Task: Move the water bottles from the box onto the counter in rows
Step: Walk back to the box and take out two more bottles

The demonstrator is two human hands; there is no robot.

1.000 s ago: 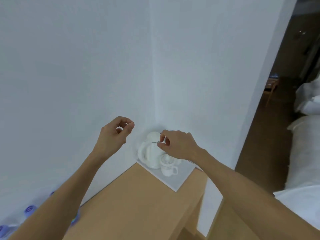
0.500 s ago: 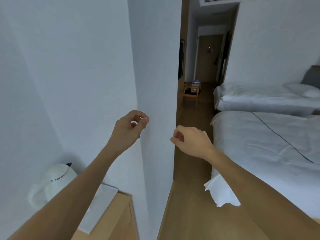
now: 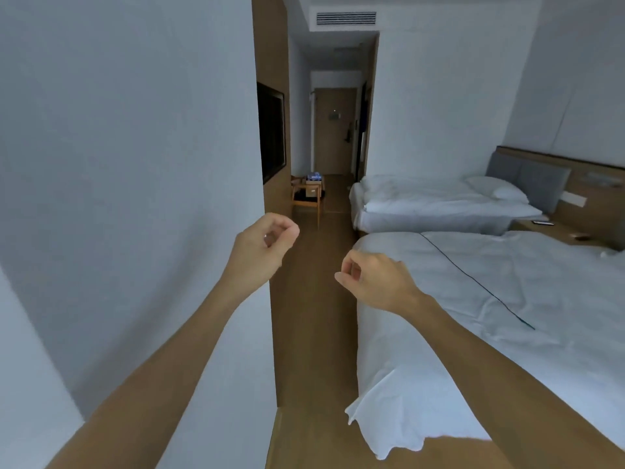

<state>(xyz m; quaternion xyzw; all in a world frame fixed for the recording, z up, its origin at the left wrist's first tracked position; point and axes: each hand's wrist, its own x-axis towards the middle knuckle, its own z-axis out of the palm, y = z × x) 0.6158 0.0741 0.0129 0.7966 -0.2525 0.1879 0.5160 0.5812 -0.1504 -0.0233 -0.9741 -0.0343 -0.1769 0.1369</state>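
My left hand (image 3: pixel 262 243) is raised in front of me with its fingers (image 3: pixel 287 231) curled in toward the thumb, clenched on nothing. My right hand (image 3: pixel 375 280) is the same: fingers (image 3: pixel 348 269) curled, thumb tip against them, no bottle between them. Both forearms reach forward at about chest height.

What has changed: a second ago these hands hung over the bench corner, where a white kettle and cup stood on a tray; half a second ago the kettle was sliding out at lower left. Now the bench is out of view, and I face along the wooden floor (image 3: pixel 314 333) between the white wall (image 3: pixel 135 164) and the nearer bed (image 3: pixel 490 316). I judge this to be the empty-handed return leg: the last bottles are set down and I am turning to fetch more.

The box (image 3: pixel 313 189) sits on a wooden chair (image 3: pixel 306 201) far down the corridor, near the door (image 3: pixel 334 130), with the blue tops of the water bottles (image 3: pixel 314 176) just showing above it. It is well apart from my hands, so walking comes before any grasp.

No brand, label or writing is legible; the bottles are too small to read, and the dark panel (image 3: pixel 270 137) on the wall is blank.
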